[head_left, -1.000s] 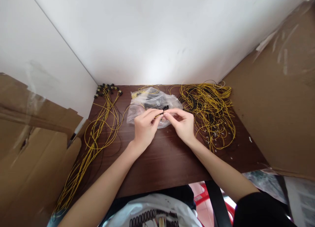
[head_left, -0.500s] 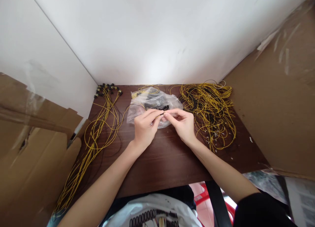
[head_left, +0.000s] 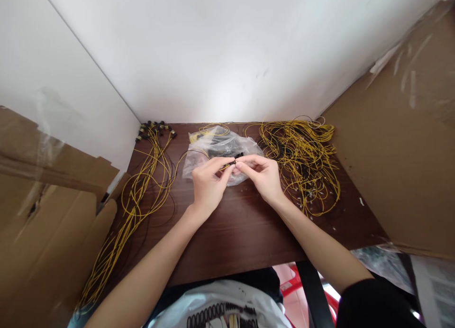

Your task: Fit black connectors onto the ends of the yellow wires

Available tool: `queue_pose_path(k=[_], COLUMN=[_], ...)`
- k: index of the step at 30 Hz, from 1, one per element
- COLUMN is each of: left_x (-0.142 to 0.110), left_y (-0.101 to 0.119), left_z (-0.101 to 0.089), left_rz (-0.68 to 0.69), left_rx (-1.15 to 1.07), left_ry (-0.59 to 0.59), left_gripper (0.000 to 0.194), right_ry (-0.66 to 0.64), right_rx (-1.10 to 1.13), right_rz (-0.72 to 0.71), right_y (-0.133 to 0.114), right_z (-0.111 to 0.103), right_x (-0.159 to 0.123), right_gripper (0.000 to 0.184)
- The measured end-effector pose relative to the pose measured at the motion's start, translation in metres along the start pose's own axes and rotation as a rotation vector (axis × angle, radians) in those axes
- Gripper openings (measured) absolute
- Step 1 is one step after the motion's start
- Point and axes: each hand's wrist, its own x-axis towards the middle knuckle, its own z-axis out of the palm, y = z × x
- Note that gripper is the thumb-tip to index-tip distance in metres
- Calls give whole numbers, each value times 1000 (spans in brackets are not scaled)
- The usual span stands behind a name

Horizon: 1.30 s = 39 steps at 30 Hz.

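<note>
Over the middle of the table, my left hand [head_left: 210, 183] pinches a thin yellow and black wire [head_left: 227, 166] between thumb and fingertips. My right hand [head_left: 261, 177] is closed at the fingertips against the left one, on a small black piece at the wire's end. That piece is too small and too covered by fingers to name. Just beyond my hands lies a clear plastic bag [head_left: 194, 159] with black and yellow parts inside, which the fingers partly hide.
Yellow wires with black connectors [head_left: 156, 128] lie along the left of the brown table [head_left: 238, 238]. A tangled heap of yellow and black wires [head_left: 302, 157] covers the right. Cardboard [head_left: 394, 143] stands on both sides, and a white wall [head_left: 227, 58] rises behind.
Both hands stay together over the bag and have shifted very slightly. The fingertips have moved a little, so more of the black piece between them shows.
</note>
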Motion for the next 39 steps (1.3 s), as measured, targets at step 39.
queue_pose_path(k=[39], left_x=[-2], left_y=[6], left_z=[1], left_rz=[-13], left_rx=[-18], left_ry=[-18], left_gripper=[9], right_ry=[-14], right_rx=[-292], right_rz=[-229], right_y=[4], right_z=[-1], right_x=[-6], right_gripper=[12])
